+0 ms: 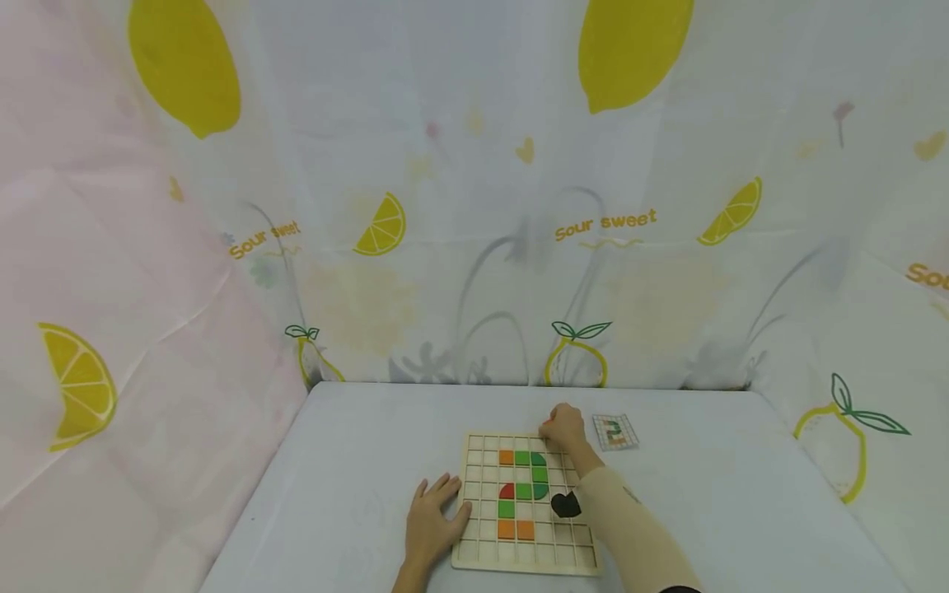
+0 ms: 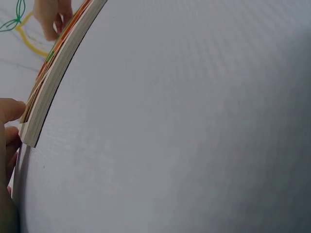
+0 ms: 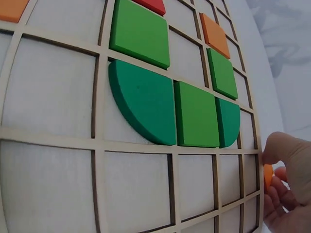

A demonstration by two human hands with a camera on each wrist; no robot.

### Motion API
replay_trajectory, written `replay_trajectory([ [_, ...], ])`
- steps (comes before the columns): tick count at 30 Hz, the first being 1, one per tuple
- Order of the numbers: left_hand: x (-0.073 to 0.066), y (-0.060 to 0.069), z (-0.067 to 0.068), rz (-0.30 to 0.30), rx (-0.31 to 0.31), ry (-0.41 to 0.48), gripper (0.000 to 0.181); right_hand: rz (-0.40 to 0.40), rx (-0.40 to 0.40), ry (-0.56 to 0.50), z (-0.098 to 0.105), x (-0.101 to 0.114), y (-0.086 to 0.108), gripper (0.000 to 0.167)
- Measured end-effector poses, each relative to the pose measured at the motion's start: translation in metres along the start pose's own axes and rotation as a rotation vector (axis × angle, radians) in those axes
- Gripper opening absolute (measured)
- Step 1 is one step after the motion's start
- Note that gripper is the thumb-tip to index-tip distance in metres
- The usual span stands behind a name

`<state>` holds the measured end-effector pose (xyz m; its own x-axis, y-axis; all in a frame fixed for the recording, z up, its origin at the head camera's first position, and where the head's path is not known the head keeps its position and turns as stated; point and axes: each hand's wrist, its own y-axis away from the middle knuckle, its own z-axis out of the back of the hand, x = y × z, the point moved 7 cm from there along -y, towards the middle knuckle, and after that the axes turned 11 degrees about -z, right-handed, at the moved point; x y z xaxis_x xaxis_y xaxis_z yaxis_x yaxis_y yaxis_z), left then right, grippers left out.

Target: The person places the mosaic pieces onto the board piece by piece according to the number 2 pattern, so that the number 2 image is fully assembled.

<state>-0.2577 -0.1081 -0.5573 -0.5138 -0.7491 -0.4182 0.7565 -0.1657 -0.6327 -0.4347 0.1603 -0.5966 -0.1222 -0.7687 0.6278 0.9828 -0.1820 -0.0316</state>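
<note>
A wooden grid board (image 1: 482, 553) lies on the white table with several coloured tiles in its squares: green squares (image 1: 524, 492), orange squares (image 1: 507, 529), dark green quarter-rounds (image 3: 146, 104) and a red quarter-round (image 1: 507, 492). Just at the board's far edge, my right hand (image 1: 565, 428) pinches an orange tile (image 3: 268, 177), mostly hidden by the fingers. My left hand (image 1: 433, 523) lies spread along the board's left side, its thumb touching the edge. The left wrist view shows that thumb (image 2: 12, 109) at the board's corner.
A small pattern card (image 1: 615, 431) with a coloured figure on a grid lies right of the board's far corner. A black object (image 1: 567, 504) sits by the right wrist, over the board. Lemon-printed cloth (image 1: 460, 288) hangs behind the table and along both sides.
</note>
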Motion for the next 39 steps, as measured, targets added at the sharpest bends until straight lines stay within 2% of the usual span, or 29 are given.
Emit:
replay_trajectory([
  [3,0.0,0.001,-0.001,0.004,-0.001,0.004,0.035,0.063,-0.067,0.069,-0.046,-0.049,-0.042,0.034],
  [5,0.0,0.001,-0.002,0.006,0.002,0.005,0.035,0.066,-0.081,0.121,-0.06,-0.065,-0.055,0.038],
  [6,0.0,0.001,-0.002,0.005,0.002,0.005,0.035,0.068,-0.111,0.127,-0.048,-0.055,-0.044,0.036],
  [8,0.0,0.001,-0.003,0.001,0.001,0.007,0.035,0.082,-0.173,0.123,-0.044,-0.055,-0.04,0.034],
  [9,0.0,0.001,-0.003,0.001,0.001,0.006,0.035,0.051,-0.14,0.097,-0.036,-0.049,-0.034,0.033],
  [11,0.0,0.001,-0.004,-0.002,0.001,0.005,0.035,0.061,-0.152,0.04,-0.016,-0.031,-0.015,0.03],
  [12,0.0,0.001,-0.004,-0.004,0.0,0.006,0.034,0.055,-0.14,-0.014,-0.001,-0.018,-0.003,0.029],
  [15,0.0,0.0,-0.004,-0.008,-0.003,0.004,0.034,0.032,-0.081,-0.079,0.037,0.018,0.031,0.028],
  [18,0.0,0.0,-0.003,-0.006,-0.007,0.002,0.034,0.031,-0.074,-0.124,0.053,0.033,0.046,0.025],
  [19,0.0,0.001,-0.003,-0.005,-0.008,0.001,0.034,0.029,-0.071,-0.13,0.056,0.035,0.048,0.025],
  [23,-0.001,0.001,-0.003,-0.003,-0.009,0.003,0.034,0.003,-0.054,-0.279,0.064,0.037,0.052,0.027],
  [26,-0.002,0.001,-0.003,-0.009,-0.01,0.008,0.034,0.042,-0.044,-0.366,0.068,0.038,0.062,0.029],
  [31,-0.001,0.0,-0.002,-0.016,-0.017,-0.008,0.035,0.112,-0.014,-0.416,0.07,0.038,0.095,0.028],
  [39,0.001,0.0,-0.001,-0.022,-0.015,-0.011,0.035,0.119,0.067,-0.441,0.068,0.032,0.158,0.024],
])
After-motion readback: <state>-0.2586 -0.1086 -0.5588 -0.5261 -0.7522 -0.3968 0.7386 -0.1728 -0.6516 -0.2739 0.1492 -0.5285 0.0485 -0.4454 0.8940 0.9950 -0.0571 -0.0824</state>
